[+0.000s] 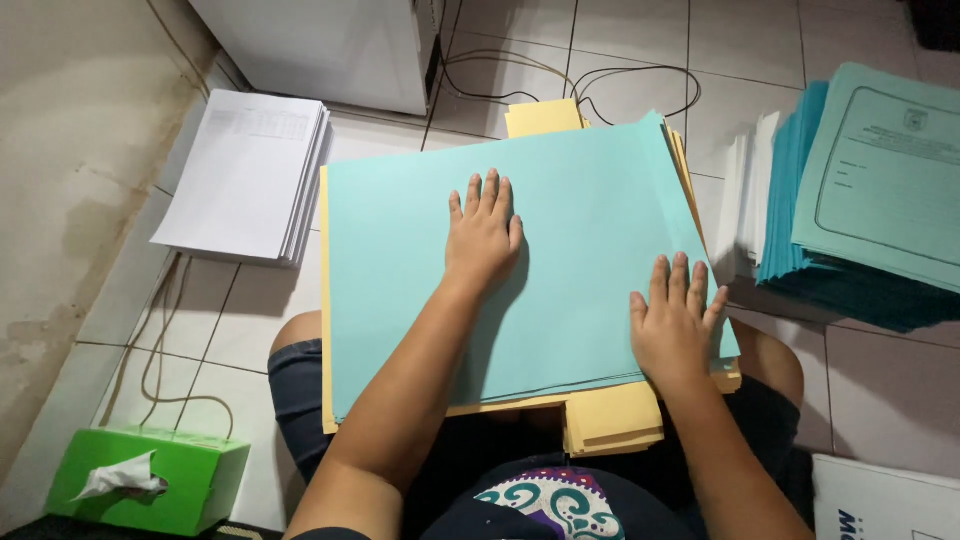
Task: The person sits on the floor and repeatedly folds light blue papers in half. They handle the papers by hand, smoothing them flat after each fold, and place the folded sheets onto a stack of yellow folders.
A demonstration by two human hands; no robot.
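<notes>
A large light-blue sheet of card lies on top of a pile of yellow card sheets that rests across my lap. My left hand lies flat on the middle of the blue sheet, fingers together and pointing away from me. My right hand presses flat on the sheet's near right corner, fingers slightly spread. Neither hand grips anything. Yellow edges stick out at the top, left and bottom of the blue sheet.
A stack of white paper lies on the tiled floor at left. At right stands a pile of teal printed folders beside white sheets. A green tissue box sits bottom left. Cables run near a white cabinet.
</notes>
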